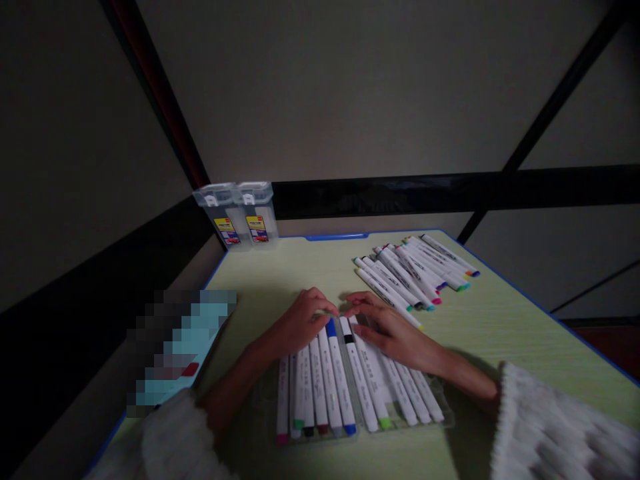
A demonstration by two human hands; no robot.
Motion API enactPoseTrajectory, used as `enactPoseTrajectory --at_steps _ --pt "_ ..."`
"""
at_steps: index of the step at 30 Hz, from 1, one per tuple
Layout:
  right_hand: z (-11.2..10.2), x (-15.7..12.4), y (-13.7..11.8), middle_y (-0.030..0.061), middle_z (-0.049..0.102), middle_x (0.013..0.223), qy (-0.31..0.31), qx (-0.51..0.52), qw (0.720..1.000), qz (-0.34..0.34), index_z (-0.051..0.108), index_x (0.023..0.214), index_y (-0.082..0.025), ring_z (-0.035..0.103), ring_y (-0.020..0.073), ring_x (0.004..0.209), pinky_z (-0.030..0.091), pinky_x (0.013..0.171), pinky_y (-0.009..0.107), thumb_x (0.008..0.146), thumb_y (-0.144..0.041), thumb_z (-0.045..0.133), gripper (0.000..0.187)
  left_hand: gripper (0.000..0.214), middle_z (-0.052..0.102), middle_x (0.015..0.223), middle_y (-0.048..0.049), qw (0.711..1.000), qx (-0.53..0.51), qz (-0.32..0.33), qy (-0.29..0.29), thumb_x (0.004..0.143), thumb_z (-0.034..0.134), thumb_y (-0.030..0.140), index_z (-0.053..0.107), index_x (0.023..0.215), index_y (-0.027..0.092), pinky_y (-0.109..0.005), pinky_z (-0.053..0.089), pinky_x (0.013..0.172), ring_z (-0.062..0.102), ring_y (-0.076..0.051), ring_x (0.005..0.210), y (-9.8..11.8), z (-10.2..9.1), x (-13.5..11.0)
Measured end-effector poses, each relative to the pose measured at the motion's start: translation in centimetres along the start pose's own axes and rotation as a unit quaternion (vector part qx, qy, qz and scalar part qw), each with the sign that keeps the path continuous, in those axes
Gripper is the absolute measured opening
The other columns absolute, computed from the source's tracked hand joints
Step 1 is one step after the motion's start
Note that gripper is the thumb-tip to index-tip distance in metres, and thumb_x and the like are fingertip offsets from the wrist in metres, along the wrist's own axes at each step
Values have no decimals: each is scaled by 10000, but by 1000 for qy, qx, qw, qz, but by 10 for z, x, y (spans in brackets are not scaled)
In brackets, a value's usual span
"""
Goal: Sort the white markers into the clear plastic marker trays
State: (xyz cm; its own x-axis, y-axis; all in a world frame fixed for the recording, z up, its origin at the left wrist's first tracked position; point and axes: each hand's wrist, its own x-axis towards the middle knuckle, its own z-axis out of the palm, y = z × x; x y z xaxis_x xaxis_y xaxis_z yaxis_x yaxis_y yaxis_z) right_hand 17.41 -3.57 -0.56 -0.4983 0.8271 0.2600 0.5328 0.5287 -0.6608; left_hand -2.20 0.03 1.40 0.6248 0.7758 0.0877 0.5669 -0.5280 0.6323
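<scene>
Two clear plastic trays lie side by side in front of me, holding white markers with coloured ends. My left hand [306,323] rests over the upper ends of the markers in the left tray [320,440]. Its thumb and index finger are bent and apart, close to a blue-capped marker [341,380]. My right hand [387,330] lies over the markers in the right tray [400,427], fingers spread. Its fingertips are near the top of a marker with a black band [356,373]. Neither hand visibly grips a marker. The hands cover part of both rows.
A loose pile of markers [415,270] lies at the back right of the table [300,267]. Two clear lidded cases [240,217] stand at the back left corner. A pixelated light-blue item [195,340] is along the left edge. Walls close in behind and at left.
</scene>
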Motion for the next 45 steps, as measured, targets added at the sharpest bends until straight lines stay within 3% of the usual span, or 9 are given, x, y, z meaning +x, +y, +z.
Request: enactPoseTrajectory --at_steps 8,16,45 --pt "1 -1 1 92 426 1202 -1 -29 1000 -7 535 1073 -198 402 212 1144 340 963 419 819 -148 453 271 290 507 908 -54 999 48 10 -4 760 423 97 647 928 169 -351 367 881 443 -178 933 2 2 -1" --pt "1 -2 -2 99 438 1185 -5 -52 999 -15 541 1080 -181 401 210 1143 344 968 407 832 -148 437 271 319 471 931 -64 988 135 73 9 809 374 101 653 929 201 -373 363 842 401 -195 933 9 5 -5" --pt "1 1 0 99 454 1166 0 -54 998 -28 491 1002 -174 421 208 1113 351 951 396 818 -135 444 194 254 466 949 -61 986 150 79 13 823 407 158 616 967 177 -353 354 860 395 -190 952 9 10 -6"
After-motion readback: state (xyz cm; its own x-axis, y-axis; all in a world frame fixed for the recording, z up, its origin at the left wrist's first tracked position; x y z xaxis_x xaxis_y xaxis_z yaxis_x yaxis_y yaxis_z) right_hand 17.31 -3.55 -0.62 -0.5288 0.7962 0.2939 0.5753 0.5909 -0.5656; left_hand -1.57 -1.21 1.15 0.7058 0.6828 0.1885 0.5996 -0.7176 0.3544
